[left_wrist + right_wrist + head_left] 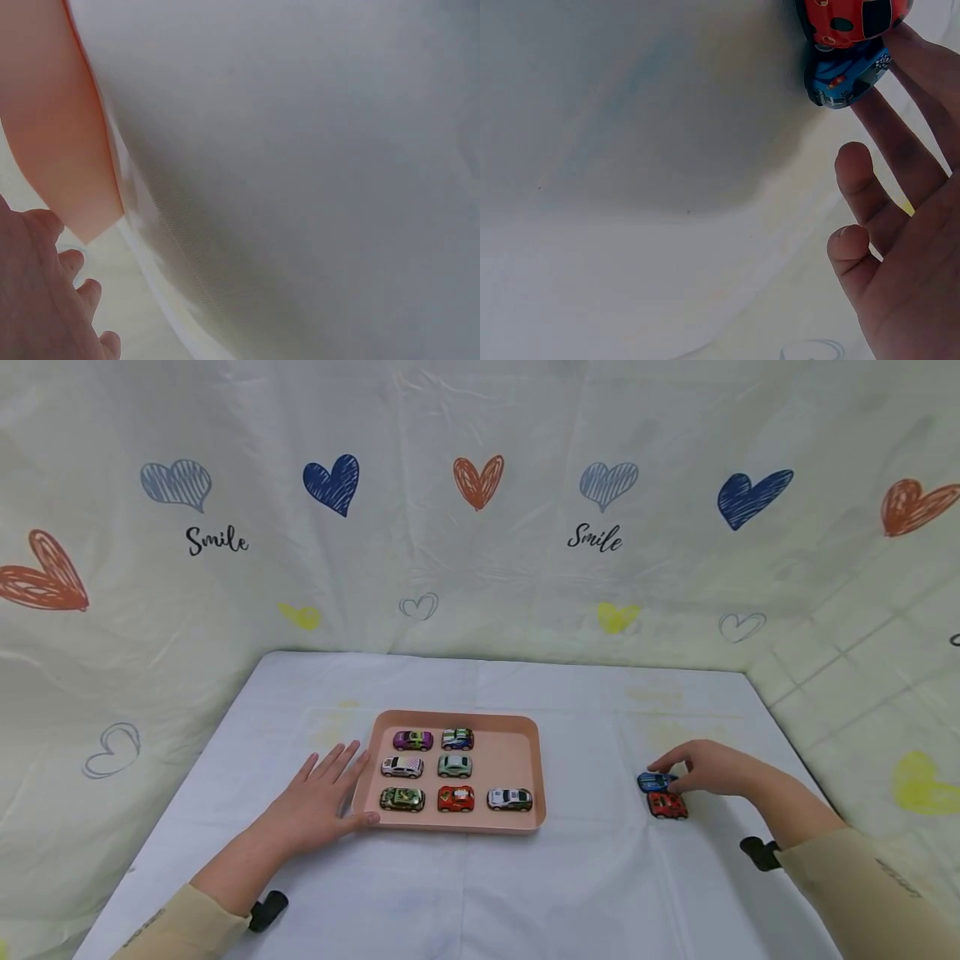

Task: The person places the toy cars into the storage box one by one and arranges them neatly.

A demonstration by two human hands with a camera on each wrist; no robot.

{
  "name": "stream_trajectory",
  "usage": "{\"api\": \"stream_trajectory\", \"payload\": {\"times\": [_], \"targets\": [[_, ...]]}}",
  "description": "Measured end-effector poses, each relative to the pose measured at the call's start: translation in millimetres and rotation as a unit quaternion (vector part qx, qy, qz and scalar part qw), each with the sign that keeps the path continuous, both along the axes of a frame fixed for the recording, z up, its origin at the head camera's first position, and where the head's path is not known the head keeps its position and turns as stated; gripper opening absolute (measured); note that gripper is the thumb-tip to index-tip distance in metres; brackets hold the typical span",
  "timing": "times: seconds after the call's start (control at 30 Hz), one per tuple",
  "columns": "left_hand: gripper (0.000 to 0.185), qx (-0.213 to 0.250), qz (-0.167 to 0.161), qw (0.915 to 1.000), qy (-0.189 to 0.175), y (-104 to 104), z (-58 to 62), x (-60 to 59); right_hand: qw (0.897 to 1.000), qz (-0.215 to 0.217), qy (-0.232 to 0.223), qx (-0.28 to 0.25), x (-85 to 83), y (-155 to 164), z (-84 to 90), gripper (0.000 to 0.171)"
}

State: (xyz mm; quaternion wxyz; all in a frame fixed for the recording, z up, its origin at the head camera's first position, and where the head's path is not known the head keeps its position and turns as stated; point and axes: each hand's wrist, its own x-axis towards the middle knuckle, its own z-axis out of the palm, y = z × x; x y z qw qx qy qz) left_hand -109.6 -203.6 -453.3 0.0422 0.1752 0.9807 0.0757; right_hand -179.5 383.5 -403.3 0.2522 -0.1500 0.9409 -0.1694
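My right hand [715,768] pinches a blue toy car [654,782] between thumb and fingers at the right part of the table. Right beside it, on the near side, sits a red toy car [667,806] with black windows. In the right wrist view the red car overlaps the blue car [849,75], and the other fingers are spread apart. My left hand [318,806] lies with spread fingers at the left side of a pink tray [510,752], its thumb at the tray's near left corner. The left wrist view shows the tray's side wall [64,127] beside those fingers.
Several toy cars stand in rows in the tray, among them a purple one [412,740], a green one [402,799], a red one [456,798] and a white one [510,799]. A white cloth [585,877] covers the table; a curtain printed with hearts [480,568] hangs behind.
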Motion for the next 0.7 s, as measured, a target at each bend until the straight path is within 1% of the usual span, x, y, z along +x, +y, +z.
{"api": "stream_trajectory", "payload": {"times": [0.27, 0.37, 0.47, 0.7], "targets": [[0.102, -0.001, 0.002, 1.0000, -0.005, -0.2, -1.7, -0.2, 1.000, 0.003, 0.001, 0.013, -5.9, 1.4, -7.0, 0.034], [0.101, 0.001, 0.003, 1.0000, -0.006, -0.1, -1.6, -0.9, 1.000, 0.012, 0.011, 0.020, -6.3, 1.7, -7.6, 0.033], [0.101, 0.003, 0.001, 1.0000, -0.005, 0.4, -0.4, -0.9, 1.000, 0.009, 0.017, 0.024, -6.4, 1.2, -8.4, 0.032], [0.101, 0.009, 0.002, 1.0000, -0.002, 0.8, 0.6, 0.3, 1.000, 0.002, 0.012, 0.008, -5.7, 0.4, -9.3, 0.033]]}}
